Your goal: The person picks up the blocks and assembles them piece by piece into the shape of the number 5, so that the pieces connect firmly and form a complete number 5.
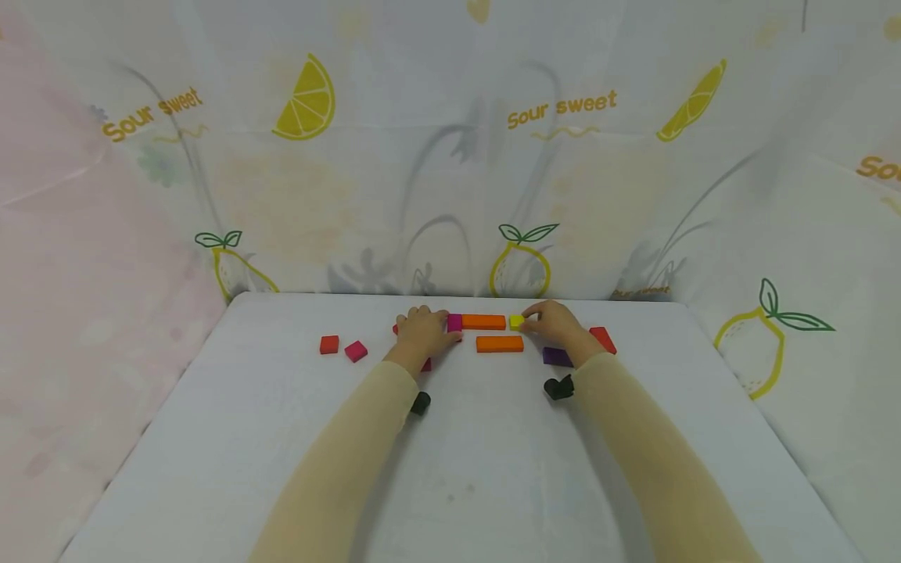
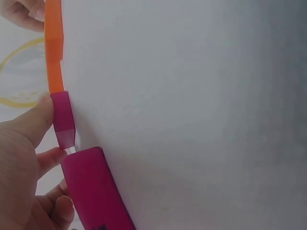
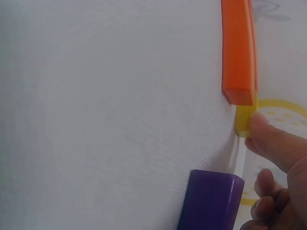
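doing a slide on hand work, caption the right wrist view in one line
Right hand pinching a yellow block, with an orange block and a purple block on the white tabletop.

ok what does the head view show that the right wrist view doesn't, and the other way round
Only the head view shows the left hand, the magenta block by it, the leftmost red block and the "Sour sweet" lettering. Only the right wrist view shows the curled lower fingers of the right hand and the end face of the nearer orange block. Both show that hand pinching the yellow block, plus the nearer orange block, the purple block and the white table.
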The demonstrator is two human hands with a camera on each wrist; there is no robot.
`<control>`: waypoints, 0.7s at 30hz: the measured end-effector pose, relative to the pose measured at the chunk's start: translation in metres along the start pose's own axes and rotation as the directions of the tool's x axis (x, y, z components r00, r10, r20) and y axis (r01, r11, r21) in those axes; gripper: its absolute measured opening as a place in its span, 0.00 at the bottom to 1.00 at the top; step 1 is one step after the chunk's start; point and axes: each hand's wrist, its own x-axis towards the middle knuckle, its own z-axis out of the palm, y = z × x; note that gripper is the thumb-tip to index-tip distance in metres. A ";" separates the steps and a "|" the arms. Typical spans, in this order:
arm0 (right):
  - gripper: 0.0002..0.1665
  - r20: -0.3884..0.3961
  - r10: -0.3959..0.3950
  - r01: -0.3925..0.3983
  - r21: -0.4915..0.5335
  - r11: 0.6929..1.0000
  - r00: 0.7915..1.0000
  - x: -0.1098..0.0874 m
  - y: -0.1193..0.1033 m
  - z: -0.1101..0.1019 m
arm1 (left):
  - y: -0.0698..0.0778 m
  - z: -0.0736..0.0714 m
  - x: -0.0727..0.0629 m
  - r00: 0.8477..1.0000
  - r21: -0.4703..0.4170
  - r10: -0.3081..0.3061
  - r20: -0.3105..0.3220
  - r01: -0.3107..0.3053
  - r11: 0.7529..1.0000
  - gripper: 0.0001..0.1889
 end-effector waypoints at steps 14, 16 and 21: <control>0.24 0.009 -0.002 0.002 0.003 1.000 1.000 -0.001 -0.008 0.001 | 0.000 0.000 0.001 1.000 0.019 -0.004 0.013 0.003 1.000 0.35; 0.24 0.008 -0.005 0.005 0.001 1.000 1.000 -0.001 -0.008 0.002 | 0.000 0.000 0.001 1.000 0.018 -0.004 0.012 0.004 1.000 0.35; 0.24 0.007 -0.002 0.002 0.001 1.000 1.000 0.002 -0.008 0.004 | 0.000 -0.001 0.000 1.000 0.012 -0.008 0.018 0.008 1.000 0.35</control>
